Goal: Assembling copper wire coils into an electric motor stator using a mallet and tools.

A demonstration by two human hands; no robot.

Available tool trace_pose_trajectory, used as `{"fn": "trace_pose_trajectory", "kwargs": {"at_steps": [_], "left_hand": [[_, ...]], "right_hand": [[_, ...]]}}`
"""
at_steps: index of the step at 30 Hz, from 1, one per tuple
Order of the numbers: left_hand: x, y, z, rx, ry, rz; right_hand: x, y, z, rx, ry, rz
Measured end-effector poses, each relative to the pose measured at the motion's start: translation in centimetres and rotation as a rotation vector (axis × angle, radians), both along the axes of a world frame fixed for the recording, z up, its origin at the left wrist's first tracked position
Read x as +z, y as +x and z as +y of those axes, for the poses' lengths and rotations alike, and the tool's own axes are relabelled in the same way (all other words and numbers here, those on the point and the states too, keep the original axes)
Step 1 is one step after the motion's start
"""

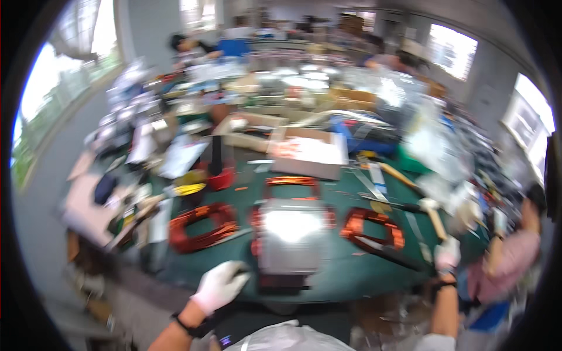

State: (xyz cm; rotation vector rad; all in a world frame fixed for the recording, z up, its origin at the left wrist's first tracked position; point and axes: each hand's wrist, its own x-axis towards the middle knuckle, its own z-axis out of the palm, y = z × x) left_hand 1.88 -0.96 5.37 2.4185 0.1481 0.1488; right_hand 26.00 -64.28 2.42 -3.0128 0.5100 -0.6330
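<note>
My left hand point(222, 286), in a white glove, hovers by the table's front edge, left of a metal block; its fingers are loosely curled and apart, with nothing visible in them. On the right, my gloved right hand point(448, 255) is closed around the lower end of the wooden handle of a pale-headed mallet point(436, 221). Between the hands sits the shiny, grey rectangular metal block point(293, 245), with reddish copper windings showing at its sides. Copper wire coils lie around it: a left coil point(181, 237), a right coil point(354, 225) and one behind point(293, 180). Motion blurs the picture.
Behind the coils stand an open cardboard box point(307, 168) and a tray point(252, 140). A yellow tape roll point(190, 189) and a red holder point(221, 180) are at left. Another hammer point(404, 178) and strips lie at right. A person in pink point(509, 257) works at the right edge.
</note>
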Motion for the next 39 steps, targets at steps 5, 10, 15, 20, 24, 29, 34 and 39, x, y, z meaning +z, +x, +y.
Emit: {"fn": "trace_pose_trajectory", "kwargs": {"at_steps": [5,10,15,20,24,29,34,39], "left_hand": [[-0.6,-0.9,4.1,0.015,-0.037,-0.135],[1.2,-5.9,14.6,0.508,0.471,-0.363],[1.1,-7.4,25.9,0.786,0.831,-0.087],[0.7,-7.9,30.2,0.648,0.856,0.161],[2.9,-10.1,23.9,0.710,0.777,-0.281],[3.7,-8.2,13.6,0.262,0.131,-0.211],[1.3,-4.3,11.5,-0.054,0.330,-0.012],[2.6,-2.1,10.3,-0.087,0.466,0.020]], "right_hand": [[-5.6,0.8,-12.3,0.198,0.138,-0.092],[-0.7,-7.6,8.5,0.224,1.329,-0.084],[3.3,-15.9,19.8,0.297,1.287,0.024],[2.0,-15.1,19.6,0.375,1.192,0.016],[4.4,-17.9,21.8,0.444,1.157,-0.076],[8.8,-20.2,24.8,0.567,1.139,-0.050],[16.4,-20.3,33.1,0.765,1.141,-0.198],[12.2,-23.8,35.9,1.160,0.616,-0.138]]}}
